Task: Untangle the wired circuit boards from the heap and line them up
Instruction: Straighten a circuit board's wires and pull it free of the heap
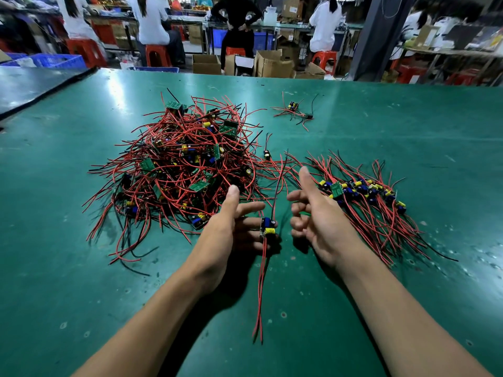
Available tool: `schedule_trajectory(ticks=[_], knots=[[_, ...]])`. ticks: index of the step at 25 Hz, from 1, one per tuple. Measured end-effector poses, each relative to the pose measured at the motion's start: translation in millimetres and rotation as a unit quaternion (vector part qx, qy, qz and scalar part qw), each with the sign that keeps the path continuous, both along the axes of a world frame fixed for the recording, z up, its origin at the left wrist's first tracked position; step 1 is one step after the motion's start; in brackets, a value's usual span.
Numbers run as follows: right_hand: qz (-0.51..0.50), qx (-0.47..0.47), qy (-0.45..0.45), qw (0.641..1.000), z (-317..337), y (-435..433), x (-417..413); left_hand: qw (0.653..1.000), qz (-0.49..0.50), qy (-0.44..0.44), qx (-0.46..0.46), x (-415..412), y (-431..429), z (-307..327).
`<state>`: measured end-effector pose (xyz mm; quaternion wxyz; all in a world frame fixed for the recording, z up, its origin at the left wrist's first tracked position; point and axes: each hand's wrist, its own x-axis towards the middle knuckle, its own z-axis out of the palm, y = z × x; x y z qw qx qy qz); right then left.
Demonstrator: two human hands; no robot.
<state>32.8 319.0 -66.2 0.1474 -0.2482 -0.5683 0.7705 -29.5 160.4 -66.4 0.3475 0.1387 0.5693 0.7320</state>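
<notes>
**A:** What are the hands doing?

**B:** The left hand [226,229] pinches one board [268,226] at the tips of its middle fingers, with the thumb and forefinger standing clear. The right hand [321,216] is just beside it, fingers loosely curled and thumb up. It seems to hold nothing.

**A:** So the board is free?

**B:** Mostly, I'd say. Its red wires [260,289] trail toward the person. A black wire [278,186] runs up from it between the hands, toward strands that spill from the heap [179,164] on the left.

**A:** And the risk?

**B:** If that black wire is caught in those strands, pulling toward the row [364,191] on the right could drag loose pieces along. It could also strain the joint where the wire meets the board. The finger pinch looks light, so a snag might tug the board out of it.

**A:** Anything else?

**B:** The row's own wires fan out right behind the right hand. A careless sweep there could knock the boards out of line. A small clump [295,111] lies well apart, farther up the table [408,126].
</notes>
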Motion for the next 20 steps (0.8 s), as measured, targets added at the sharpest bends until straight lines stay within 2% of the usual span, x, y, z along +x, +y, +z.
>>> schedule_trajectory(ticks=[2, 4, 6, 9, 11, 13, 15, 17, 18, 20], knots=[[0.048, 0.104, -0.021, 0.993, -1, -7, 3, 0.999, -0.013, -0.016, 0.025, 0, 0, -1], [0.091, 0.218, -0.029, 0.971, -2, -13, 5, 0.999, -0.023, -0.012, 0.036, 0, -1, -2], [0.083, 0.309, -0.036, 0.947, -2, -15, 5, 0.999, -0.025, -0.011, 0.033, 0, -1, -2], [0.025, 0.322, -0.028, 0.946, -1, -12, 4, 0.999, -0.032, 0.0, 0.023, 1, -1, -1], [-0.063, 0.316, -0.019, 0.946, -1, -5, 4, 1.0, -0.015, 0.004, 0.006, 2, 1, -1], [-0.164, 0.37, -0.032, 0.914, 0, 8, 7, 1.0, 0.007, 0.008, 0.001, 2, 1, -3], [-0.229, 0.47, -0.088, 0.848, -2, 17, 11, 0.999, 0.02, 0.028, 0.002, 3, 0, -4], [-0.232, 0.558, -0.118, 0.788, -3, 17, 13, 0.998, 0.033, 0.044, 0.015, 4, -2, -4], [-0.209, 0.581, -0.1, 0.78, -4, 13, 11, 0.998, 0.044, 0.046, 0.024, 5, -2, -3], [-0.126, 0.587, -0.057, 0.798, -9, 0, 5, 0.995, 0.081, 0.047, 0.042, 5, -1, -2]])
